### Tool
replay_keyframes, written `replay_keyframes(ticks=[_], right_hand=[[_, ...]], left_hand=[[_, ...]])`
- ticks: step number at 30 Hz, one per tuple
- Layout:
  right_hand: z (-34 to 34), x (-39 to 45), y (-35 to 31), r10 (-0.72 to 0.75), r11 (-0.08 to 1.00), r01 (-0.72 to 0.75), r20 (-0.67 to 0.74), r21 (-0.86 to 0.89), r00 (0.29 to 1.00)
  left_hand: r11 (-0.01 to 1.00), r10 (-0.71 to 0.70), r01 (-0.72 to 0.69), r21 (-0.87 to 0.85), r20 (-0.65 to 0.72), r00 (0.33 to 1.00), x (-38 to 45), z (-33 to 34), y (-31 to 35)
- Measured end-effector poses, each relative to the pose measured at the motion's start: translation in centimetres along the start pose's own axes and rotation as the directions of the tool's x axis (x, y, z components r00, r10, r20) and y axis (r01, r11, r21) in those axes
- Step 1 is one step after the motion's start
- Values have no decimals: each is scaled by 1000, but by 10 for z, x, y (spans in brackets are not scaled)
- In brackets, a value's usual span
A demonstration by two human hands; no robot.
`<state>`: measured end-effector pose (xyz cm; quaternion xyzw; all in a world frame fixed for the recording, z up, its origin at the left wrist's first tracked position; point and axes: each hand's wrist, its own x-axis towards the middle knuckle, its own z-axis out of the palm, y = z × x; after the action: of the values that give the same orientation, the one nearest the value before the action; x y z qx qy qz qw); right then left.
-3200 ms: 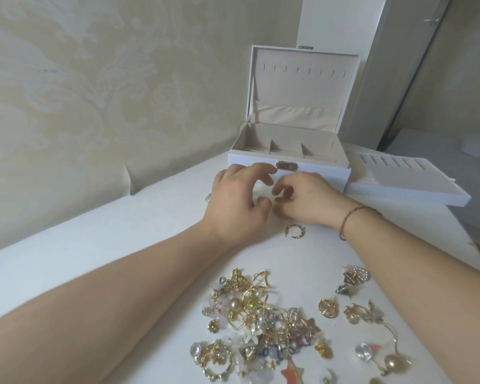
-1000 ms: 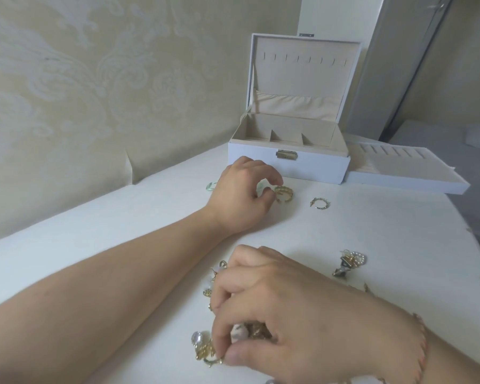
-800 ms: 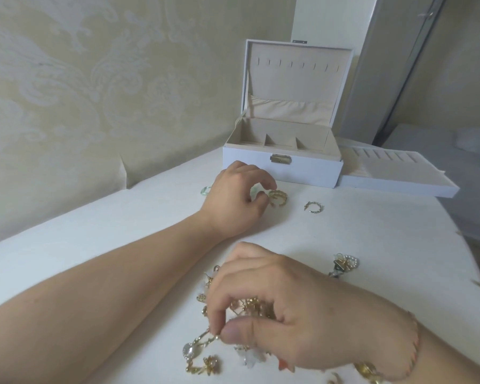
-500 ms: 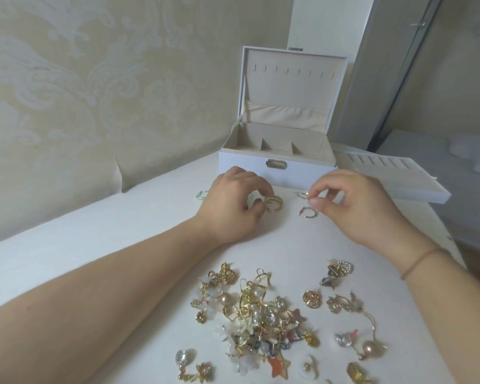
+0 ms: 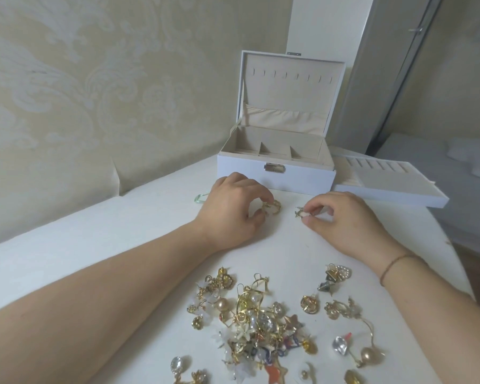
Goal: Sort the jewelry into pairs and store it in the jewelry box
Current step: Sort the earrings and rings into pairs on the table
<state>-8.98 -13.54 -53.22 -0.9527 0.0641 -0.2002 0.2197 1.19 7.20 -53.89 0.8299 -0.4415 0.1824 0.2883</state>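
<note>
Gold earring [image 5: 302, 212] — in right hand [image 5: 341, 217]

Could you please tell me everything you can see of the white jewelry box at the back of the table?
The jewelry box is white outside and lined in beige fabric. Its lid stands open and upright, with a row of small slots near the top and a gathered pocket below. The base shows divided compartments, none visibly holding jewelry. A small metal clasp sits on the front wall. The box stands on the table near the wall, with a separate white tray beside it. Neither hand touches it.
</note>
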Motion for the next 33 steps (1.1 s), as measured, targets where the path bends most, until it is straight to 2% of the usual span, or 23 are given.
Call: replay_keyframes(ticks=[5,8,10,12,15,17,23,28,33], right_hand=[[4,0,0,0,1000,-1,-68,-12,998],[-9,-13,-15,-161,983,174,-197,51,967],[-16,-29,-37,-331,908,345,-101,236,938],[-19,-44,-57,-478,822,402,102,403,873],[-17,-51,-68,-563,802,414,310,431,766],[-14,-51,-67,-565,810,412,365,417,740],[-6,-50,-70,-595,797,484,329,362,733],[-6,-53,-72,-632,775,581,308,248,711],[-11,-50,-67,-540,784,373,250,496,804]], left_hand=[[1000,2,-2,-6,-3,1000,0,0,1],[1000,-6,6,-17,-1,1000,0,-1,2],[1000,-4,4,-23,-5,1000,1,-2,3],[999,3,-3,-36,-13,1000,1,-3,4],[998,2,-3,-55,-24,1000,1,-3,4],[998,-3,2,-57,-19,1000,1,-3,4],[997,14,-16,-75,-33,999,2,-3,3],[996,25,-28,-88,-35,999,1,-2,3],[989,48,-56,-139,-60,997,1,-4,2]])
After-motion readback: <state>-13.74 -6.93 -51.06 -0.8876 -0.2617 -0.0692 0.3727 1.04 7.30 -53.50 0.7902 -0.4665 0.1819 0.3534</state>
